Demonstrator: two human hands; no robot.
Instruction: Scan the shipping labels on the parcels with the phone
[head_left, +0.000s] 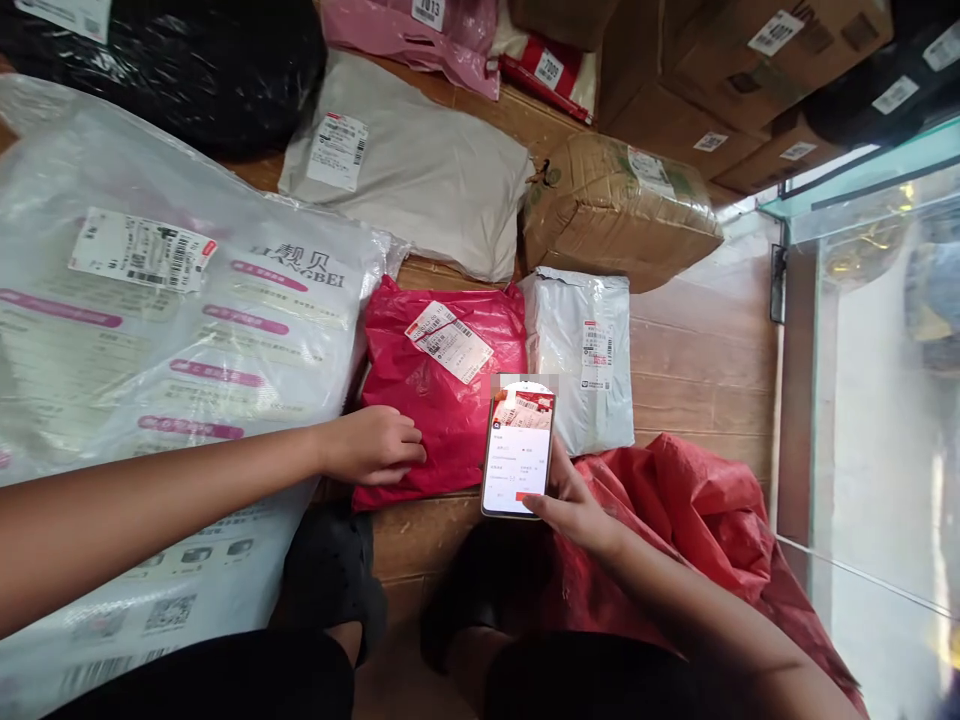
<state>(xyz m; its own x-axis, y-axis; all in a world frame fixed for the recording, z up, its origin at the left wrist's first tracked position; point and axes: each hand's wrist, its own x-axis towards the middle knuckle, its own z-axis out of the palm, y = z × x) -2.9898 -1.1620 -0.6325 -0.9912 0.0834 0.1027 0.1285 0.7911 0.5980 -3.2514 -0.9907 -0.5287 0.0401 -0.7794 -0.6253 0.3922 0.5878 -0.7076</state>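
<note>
My right hand [574,505] grips a smartphone [517,448] with its lit screen facing me, held over the lower right corner of a red plastic parcel [420,395] lying on the wooden floor. A white shipping label [448,340] sits on top of that parcel. My left hand [375,445] rests on the parcel's left edge, its fingers curled against the plastic. A small grey mailer bag [589,350] lies right beside the red parcel.
A big translucent white bag [150,330] fills the left. Behind lie a grey mailer [420,165], a tape-wrapped brown box [615,205], a black bag [180,70], a pink bag and cardboard boxes [750,70]. A red sack [690,510] lies by my right knee; a glass cabinet [870,380] stands at right.
</note>
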